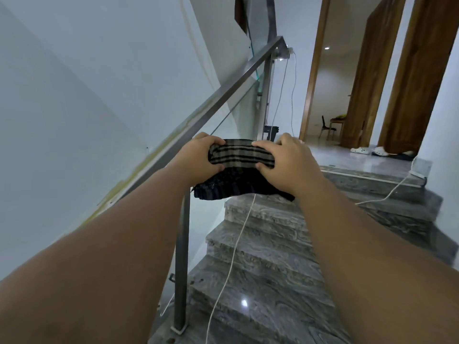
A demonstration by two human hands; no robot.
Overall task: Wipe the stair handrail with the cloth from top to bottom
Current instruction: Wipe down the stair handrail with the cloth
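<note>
Both bare forearms reach forward. Left hand (201,157) and right hand (285,162) each pinch dark striped folded cloth (242,167), fingers (263,144) curled over top edge, just right of slanted brushed-steel handrail (223,100). Grey marble stairs (260,256) beyond. No readable writing.

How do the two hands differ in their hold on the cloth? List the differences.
The left hand grips the cloth at its left end, close beside the handrail; the right hand grips the right end, out over the stairs. The left hand sits slightly lower in the picture than the right hand. Both have fingers curled over the striped top and a thumb pressing the near side.
</note>
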